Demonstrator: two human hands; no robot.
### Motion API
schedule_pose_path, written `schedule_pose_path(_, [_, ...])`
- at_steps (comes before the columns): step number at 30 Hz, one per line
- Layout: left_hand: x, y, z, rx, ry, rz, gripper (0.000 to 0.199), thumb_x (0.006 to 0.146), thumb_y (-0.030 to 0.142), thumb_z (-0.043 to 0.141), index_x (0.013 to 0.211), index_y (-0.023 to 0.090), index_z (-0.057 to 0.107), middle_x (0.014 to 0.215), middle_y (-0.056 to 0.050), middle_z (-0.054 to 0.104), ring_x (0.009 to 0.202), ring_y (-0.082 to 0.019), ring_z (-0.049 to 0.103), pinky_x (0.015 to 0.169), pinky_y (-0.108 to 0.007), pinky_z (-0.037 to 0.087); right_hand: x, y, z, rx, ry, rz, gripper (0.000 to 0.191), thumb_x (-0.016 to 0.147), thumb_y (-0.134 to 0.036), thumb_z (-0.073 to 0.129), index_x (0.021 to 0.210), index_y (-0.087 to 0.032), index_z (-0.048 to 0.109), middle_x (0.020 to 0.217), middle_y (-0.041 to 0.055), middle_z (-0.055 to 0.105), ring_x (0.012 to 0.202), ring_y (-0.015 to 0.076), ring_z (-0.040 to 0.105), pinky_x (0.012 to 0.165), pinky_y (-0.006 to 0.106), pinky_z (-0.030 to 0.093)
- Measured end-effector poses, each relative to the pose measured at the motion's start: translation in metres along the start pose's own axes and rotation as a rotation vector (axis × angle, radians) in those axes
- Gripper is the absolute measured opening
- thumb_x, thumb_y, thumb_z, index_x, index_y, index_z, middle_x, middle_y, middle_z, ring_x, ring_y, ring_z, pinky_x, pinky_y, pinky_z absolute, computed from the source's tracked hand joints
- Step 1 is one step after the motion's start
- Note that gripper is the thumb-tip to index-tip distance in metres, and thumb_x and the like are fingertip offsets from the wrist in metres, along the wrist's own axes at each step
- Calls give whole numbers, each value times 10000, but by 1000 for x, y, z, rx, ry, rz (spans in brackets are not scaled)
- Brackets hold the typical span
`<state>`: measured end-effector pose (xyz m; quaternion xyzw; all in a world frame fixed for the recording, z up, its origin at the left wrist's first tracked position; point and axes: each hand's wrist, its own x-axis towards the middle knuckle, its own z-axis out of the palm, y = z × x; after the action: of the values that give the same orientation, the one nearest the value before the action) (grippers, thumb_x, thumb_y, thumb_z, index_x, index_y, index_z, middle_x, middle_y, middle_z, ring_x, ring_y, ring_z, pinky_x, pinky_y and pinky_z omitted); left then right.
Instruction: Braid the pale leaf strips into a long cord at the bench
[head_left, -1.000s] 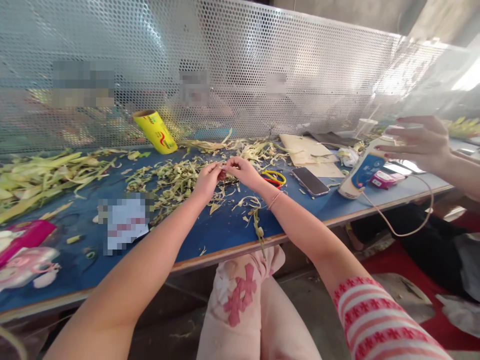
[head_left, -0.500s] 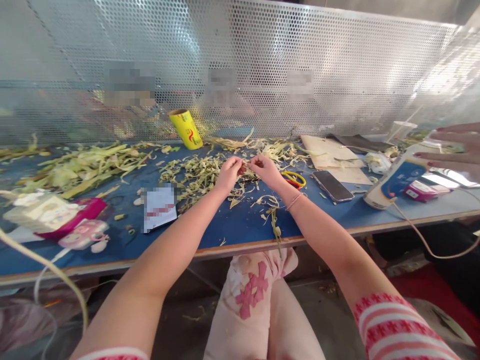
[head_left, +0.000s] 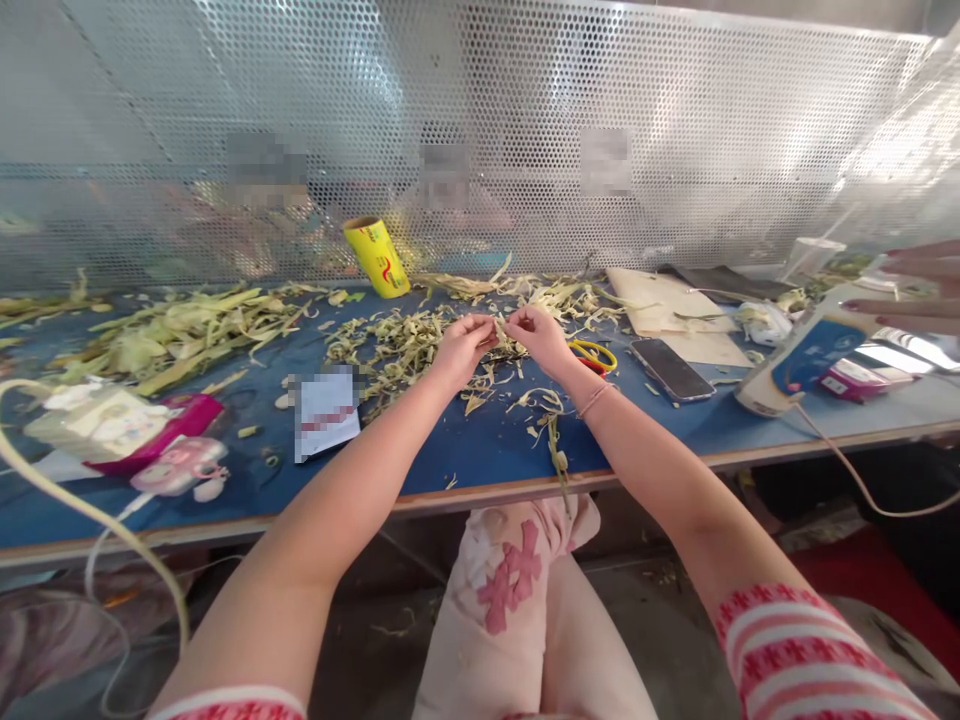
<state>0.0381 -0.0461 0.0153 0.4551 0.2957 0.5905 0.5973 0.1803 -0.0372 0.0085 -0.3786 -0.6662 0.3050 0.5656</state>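
Observation:
My left hand point(head_left: 469, 350) and my right hand point(head_left: 536, 335) meet over the pile of dry plant strips point(head_left: 405, 350), both with fingertips pinched. Between them is a small pale plant piece point(head_left: 500, 326), mostly covered by the fingers; its exact kind is unclear. The strips are curled and yellow-green. Beside my right wrist lies a tool with yellow and red loop handles point(head_left: 596, 352), partly hidden by the wrist. One long stalk point(head_left: 559, 455) hangs over the table's front edge.
Long leafy stalks point(head_left: 187, 335) lie left. A yellow tube point(head_left: 377, 260) leans before the perforated metal screen point(head_left: 525, 130). A phone point(head_left: 671, 370), cardboard point(head_left: 671, 305) and a white-blue container point(head_left: 806, 350) stand right, near another person's hand point(head_left: 922, 290). A cable point(head_left: 97, 515) crosses the left edge.
The view has shifted slightly, so the table's things appear a little further right. My hands stay pinched together over the pile, with the fingers slightly rearranged.

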Motion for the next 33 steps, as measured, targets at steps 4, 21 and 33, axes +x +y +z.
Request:
schedule_pose_path(4, [0,-1,-1,10,-38,11,112,647,149,700,726,128,624,633,21,597,627,-58,571,691,-214,488,0,-1,0,-8,6,11,275,666,-419,657,692,-178,527,638,-33,507,600,92,439,592,248,350])
schedule_pose_path(21, [-6,0,6,-16,-36,-100,116,747,129,625,687,145,528,622,36,555,608,-54,542,721,-232,470,-3,-6,5,240,18,117,344,604,-347,725,843,-177,546,715,-42,514,648,74,471,657,241,427])
schedule_pose_path(33, [-2,-7,2,462,-98,141,155,820,221,557,700,162,480,604,29,534,604,-93,518,674,-250,428,-10,-18,-1,-262,-25,-52,311,841,-473,475,698,-199,503,539,-43,434,543,102,414,569,255,337])
